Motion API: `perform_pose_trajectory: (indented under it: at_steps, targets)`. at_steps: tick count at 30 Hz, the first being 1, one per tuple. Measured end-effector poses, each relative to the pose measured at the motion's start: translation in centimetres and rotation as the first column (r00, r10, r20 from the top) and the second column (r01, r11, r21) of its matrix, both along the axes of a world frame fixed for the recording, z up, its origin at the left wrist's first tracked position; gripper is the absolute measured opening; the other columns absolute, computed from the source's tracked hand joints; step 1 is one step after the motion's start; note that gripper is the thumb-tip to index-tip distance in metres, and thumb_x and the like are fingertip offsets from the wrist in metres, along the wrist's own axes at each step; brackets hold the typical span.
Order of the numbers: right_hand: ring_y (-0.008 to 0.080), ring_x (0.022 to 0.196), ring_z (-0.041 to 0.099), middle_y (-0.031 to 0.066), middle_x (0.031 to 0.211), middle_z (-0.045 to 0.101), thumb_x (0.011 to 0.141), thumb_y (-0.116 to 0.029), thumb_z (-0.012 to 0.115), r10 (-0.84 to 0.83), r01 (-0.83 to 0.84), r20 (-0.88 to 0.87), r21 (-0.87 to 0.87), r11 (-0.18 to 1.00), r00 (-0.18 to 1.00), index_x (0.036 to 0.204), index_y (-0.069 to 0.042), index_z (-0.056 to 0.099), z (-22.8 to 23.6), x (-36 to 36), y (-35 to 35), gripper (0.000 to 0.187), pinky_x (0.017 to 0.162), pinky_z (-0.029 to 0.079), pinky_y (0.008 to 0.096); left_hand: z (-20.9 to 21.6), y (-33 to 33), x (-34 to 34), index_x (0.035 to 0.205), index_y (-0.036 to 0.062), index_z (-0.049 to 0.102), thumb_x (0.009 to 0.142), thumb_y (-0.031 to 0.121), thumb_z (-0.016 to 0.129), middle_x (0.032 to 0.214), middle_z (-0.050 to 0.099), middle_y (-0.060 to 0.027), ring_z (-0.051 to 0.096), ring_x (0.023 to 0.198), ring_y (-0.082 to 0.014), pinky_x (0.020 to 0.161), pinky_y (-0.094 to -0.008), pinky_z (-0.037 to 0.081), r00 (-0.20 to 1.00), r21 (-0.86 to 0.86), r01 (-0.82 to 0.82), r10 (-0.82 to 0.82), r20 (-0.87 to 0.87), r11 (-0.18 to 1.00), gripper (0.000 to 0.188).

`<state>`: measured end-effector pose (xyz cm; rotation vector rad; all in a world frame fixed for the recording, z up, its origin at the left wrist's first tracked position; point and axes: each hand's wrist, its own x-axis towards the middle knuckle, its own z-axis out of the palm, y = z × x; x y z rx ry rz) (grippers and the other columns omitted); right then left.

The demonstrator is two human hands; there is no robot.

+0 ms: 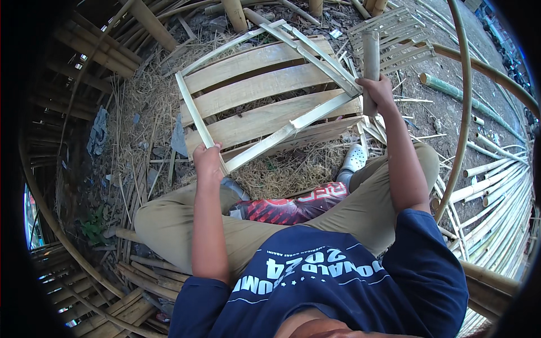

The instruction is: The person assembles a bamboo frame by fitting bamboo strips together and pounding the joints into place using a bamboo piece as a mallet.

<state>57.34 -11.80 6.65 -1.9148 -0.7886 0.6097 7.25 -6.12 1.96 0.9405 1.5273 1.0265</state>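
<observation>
In front of me is an open frame of pale split-bamboo strips [318, 113], lying over a low slatted wooden crate [253, 97]. My left hand [208, 162] is closed on the frame's near-left corner, where two strips meet. My right hand [376, 93] grips a short, thick bamboo piece [371, 55], held upright at the frame's right corner. Its thumb side is at the strip ends there; whether it also presses them is hard to tell. At the far edge, several strips of the frame cross and overlap.
A bamboo slat rack [391, 38] lies beyond my right hand. A curved bamboo pole [465, 107] arcs upright at the right, near a pile of cut bamboo poles [490, 225] and a green bamboo pole [470, 101]. Straw and scraps cover the ground; bamboo slat walls stand left.
</observation>
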Motion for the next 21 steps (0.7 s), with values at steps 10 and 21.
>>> perform_pose_trajectory:
  at_steps: [10, 21]
  targets:
    - [0.0239, 0.088, 0.073, 0.0156, 0.102, 0.075, 0.074, -0.026, 0.087, -0.022, 0.022, 0.041, 0.007, 1.0, 0.999, 0.122, 0.004, 0.07, 0.0, 0.5, 1.7, 0.059, 0.082, 0.057, 0.0392, 2.1, -0.5, 2.6, 0.106, -0.0021, 0.065, 0.094, -0.005, 0.064, 0.097, 0.07, -0.0093, 0.067, 0.096, -0.0184, 0.089, -0.0316, 0.05, 0.999, -0.02, -0.04, 0.039, -0.032, 0.999, 0.012]
    - [0.022, 0.087, 0.072, 0.0131, 0.1, 0.075, 0.074, -0.024, 0.088, -0.036, 0.036, 0.004, 0.009, 0.999, 0.999, 0.118, 0.002, 0.072, -0.8, 1.6, 1.1, 0.054, 0.082, 0.056, 0.0384, 3.6, -6.8, 5.9, 0.123, -0.0031, 0.05, 0.102, -0.007, 0.057, 0.118, 0.06, -0.0114, 0.066, 0.112, -0.0192, 0.099, -0.0315, 0.051, 0.992, 0.049, -0.123, 0.121, 0.036, 0.991, 0.023]
